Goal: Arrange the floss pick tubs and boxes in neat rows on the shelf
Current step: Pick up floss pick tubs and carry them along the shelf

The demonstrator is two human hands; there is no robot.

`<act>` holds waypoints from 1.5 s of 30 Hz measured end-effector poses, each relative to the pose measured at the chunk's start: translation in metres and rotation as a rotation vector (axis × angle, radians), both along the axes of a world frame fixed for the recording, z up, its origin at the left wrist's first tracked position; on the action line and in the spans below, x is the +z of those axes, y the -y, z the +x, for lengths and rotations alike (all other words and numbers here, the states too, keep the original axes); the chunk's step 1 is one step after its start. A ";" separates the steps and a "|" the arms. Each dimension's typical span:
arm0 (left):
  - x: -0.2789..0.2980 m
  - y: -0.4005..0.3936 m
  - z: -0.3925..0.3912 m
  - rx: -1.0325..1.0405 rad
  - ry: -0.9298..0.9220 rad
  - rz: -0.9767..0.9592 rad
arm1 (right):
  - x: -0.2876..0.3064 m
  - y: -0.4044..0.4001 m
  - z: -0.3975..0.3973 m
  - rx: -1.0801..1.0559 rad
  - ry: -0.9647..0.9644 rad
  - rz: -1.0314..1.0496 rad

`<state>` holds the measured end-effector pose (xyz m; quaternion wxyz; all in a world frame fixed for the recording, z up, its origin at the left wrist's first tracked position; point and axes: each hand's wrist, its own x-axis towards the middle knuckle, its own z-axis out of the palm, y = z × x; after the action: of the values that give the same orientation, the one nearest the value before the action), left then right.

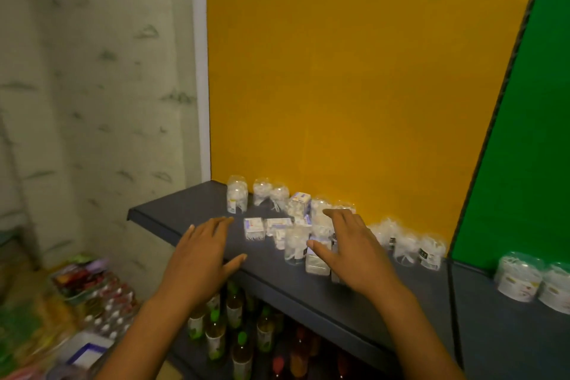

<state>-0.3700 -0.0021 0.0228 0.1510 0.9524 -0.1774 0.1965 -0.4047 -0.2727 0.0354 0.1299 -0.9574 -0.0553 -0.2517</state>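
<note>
While hands (pixel 277 253) hover spread, empty | dark shelf (pixel 191 216) | yellow backboard (pixel 354 71)

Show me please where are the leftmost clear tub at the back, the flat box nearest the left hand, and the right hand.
leftmost clear tub (pixel 237 198): head view, on its clear side wall.
flat box (pixel 254 228): head view, on its top face.
right hand (pixel 351 244): head view, on the back of the hand.

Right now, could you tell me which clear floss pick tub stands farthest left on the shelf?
The tall tub at the back by the yellow panel; it stands alone, left of every other tub and box.
</note>
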 end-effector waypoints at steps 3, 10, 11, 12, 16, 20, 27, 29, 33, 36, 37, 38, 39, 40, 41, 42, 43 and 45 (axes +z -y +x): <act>-0.001 -0.014 0.017 0.010 -0.034 -0.035 | -0.003 -0.018 0.026 0.034 -0.011 0.009; 0.001 -0.037 0.079 0.034 -0.034 -0.050 | -0.004 -0.049 0.105 0.074 0.029 0.030; 0.004 -0.040 0.090 0.035 -0.044 -0.056 | -0.002 -0.054 0.117 0.081 0.033 0.039; 0.007 -0.042 0.102 0.035 -0.053 -0.057 | 0.000 -0.059 0.130 0.089 0.038 0.046; 0.016 -0.052 0.148 0.040 -0.062 -0.041 | 0.010 -0.074 0.179 0.099 0.069 0.060; 0.015 -0.069 0.184 0.055 -0.039 -0.066 | 0.010 -0.089 0.222 0.099 0.065 0.060; 0.002 -0.094 0.228 0.061 -0.077 -0.112 | -0.001 -0.110 0.267 0.097 0.014 0.076; -0.001 -0.096 0.241 0.040 -0.068 -0.133 | -0.007 -0.111 0.275 0.079 -0.007 0.071; -0.010 -0.087 0.267 -0.028 -0.097 -0.173 | -0.015 -0.105 0.284 0.030 -0.024 0.059; -0.015 -0.080 0.291 -0.104 -0.133 -0.195 | -0.018 -0.102 0.291 -0.014 -0.036 0.044; -0.016 -0.078 0.299 -0.130 -0.142 -0.197 | -0.019 -0.101 0.294 -0.033 -0.043 0.041; -0.018 -0.076 0.308 -0.159 -0.145 -0.196 | -0.019 -0.100 0.297 -0.052 -0.051 0.047; -0.019 -0.074 0.317 -0.191 -0.144 -0.191 | -0.020 -0.099 0.300 -0.072 -0.060 0.058; -0.020 -0.072 0.326 -0.222 -0.139 -0.186 | -0.021 -0.098 0.303 -0.094 -0.067 0.071; -0.020 -0.071 0.336 -0.253 -0.140 -0.183 | -0.021 -0.098 0.306 -0.115 -0.071 0.081; -0.020 -0.068 0.347 -0.283 -0.147 -0.184 | -0.022 -0.098 0.308 -0.134 -0.079 0.088; -0.021 -0.066 0.357 -0.312 -0.162 -0.189 | -0.023 -0.098 0.310 -0.149 -0.089 0.093; -0.022 -0.061 0.378 -0.366 -0.207 -0.207 | -0.024 -0.097 0.316 -0.176 -0.101 0.108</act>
<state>0.0079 0.0589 0.0007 0.2983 0.8990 -0.3095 0.0843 -0.0886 -0.1753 0.0111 0.1611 -0.9617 0.0494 -0.2162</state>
